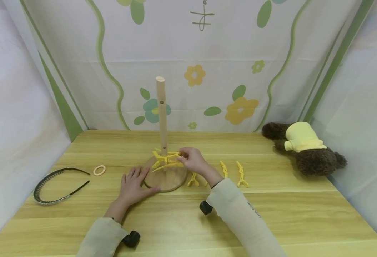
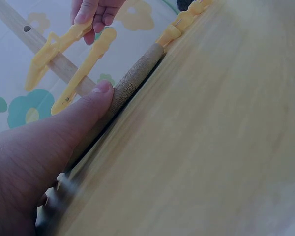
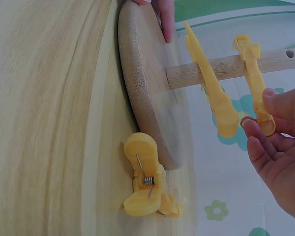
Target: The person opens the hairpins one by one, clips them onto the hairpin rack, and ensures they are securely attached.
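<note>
A wooden post [image 1: 162, 117] stands upright on a round wooden base [image 1: 165, 182]. Two yellow hair clips sit across its lower part, one above the other. Thumb and fingers of my right hand [image 1: 193, 160] pinch the end of the upper clip [image 3: 254, 78], whose other part lies against the post. The lower clip [image 3: 219, 108] also crosses the post, free of any hand. My left hand [image 1: 134, 191] rests with spread fingers over the left edge of the base, its thumb [image 2: 96, 98] along the near rim.
Several loose yellow hair clips [image 1: 241, 175] lie right of the base, partly behind my right wrist. To the left are a black headband [image 1: 40, 187] and a small wooden ring [image 1: 99, 170]. A brown plush toy [image 1: 317, 160] in a yellow top lies at the back right.
</note>
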A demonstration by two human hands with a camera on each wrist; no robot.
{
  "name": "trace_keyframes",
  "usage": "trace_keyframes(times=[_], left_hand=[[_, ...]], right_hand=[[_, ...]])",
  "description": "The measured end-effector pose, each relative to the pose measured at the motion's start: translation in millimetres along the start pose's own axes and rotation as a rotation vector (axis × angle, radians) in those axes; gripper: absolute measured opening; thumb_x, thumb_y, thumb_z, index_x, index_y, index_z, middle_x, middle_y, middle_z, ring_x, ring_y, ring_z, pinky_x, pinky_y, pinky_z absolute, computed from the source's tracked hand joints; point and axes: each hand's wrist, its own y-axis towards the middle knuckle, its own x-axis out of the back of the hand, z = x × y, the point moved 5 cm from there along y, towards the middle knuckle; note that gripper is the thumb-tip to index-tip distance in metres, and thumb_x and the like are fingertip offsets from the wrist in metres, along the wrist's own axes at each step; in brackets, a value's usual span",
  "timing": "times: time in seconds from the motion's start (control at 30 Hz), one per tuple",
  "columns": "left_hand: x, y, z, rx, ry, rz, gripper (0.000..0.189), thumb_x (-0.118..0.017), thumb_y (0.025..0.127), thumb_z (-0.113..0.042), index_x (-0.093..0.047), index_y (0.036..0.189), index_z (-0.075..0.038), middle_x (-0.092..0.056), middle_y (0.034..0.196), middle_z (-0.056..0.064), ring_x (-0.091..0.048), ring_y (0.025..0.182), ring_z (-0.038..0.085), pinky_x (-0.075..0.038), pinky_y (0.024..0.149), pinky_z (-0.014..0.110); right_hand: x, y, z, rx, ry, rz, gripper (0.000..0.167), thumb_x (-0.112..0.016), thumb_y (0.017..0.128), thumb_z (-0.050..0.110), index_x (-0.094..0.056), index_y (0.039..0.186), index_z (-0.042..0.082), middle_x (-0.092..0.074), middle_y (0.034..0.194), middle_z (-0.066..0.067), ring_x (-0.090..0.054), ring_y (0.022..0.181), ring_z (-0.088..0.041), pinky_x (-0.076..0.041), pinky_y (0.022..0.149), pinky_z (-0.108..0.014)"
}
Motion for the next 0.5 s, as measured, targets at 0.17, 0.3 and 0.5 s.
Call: trace_keyframes(times=[0.17, 0.3, 0.5], left_hand=[[1.0, -0.2, 0.3, 0.005, 0.002, 0.003, 0.092, -0.053, 0.065, -0.069, -0.035, 0.133, -0.01, -0.025, 0.134, 0.025, -0.014, 0.122, 0.042, -0.004, 0.09, 0.06], [1.0, -0.4, 0.7, 0.002, 0.004, -0.003, 0.091, -0.053, 0.065, -0.068, -0.035, 0.133, -0.01, -0.026, 0.133, 0.025, -0.015, 0.122, 0.042, -0.005, 0.09, 0.06], [-1.5, 0.2, 2.0, -0.004, 0.009, -0.002, 0.091, -0.052, 0.066, -0.068, -0.034, 0.134, -0.011, -0.025, 0.134, 0.024, -0.014, 0.122, 0.042, -0.004, 0.09, 0.061]], right_hand=[[0.0, 0.2, -0.1, -0.011, -0.007, 0.006, 0.029, -0.057, 0.083, 0.01, -0.056, 0.11, -0.003, -0.058, 0.098, -0.012, -0.054, 0.075, -0.018, -0.044, 0.057, -0.024], [5.2, -3.0, -0.6, -0.028, 0.028, -0.022, 0.036, -0.06, 0.082, 0.014, -0.054, 0.115, 0.001, -0.054, 0.107, -0.011, -0.053, 0.078, -0.019, -0.044, 0.056, -0.025], [38.2, -18.0, -0.5, 0.002, 0.063, -0.128, 0.045, -0.063, 0.08, 0.022, -0.05, 0.12, 0.006, -0.05, 0.113, -0.009, -0.053, 0.081, -0.02, -0.045, 0.056, -0.027]])
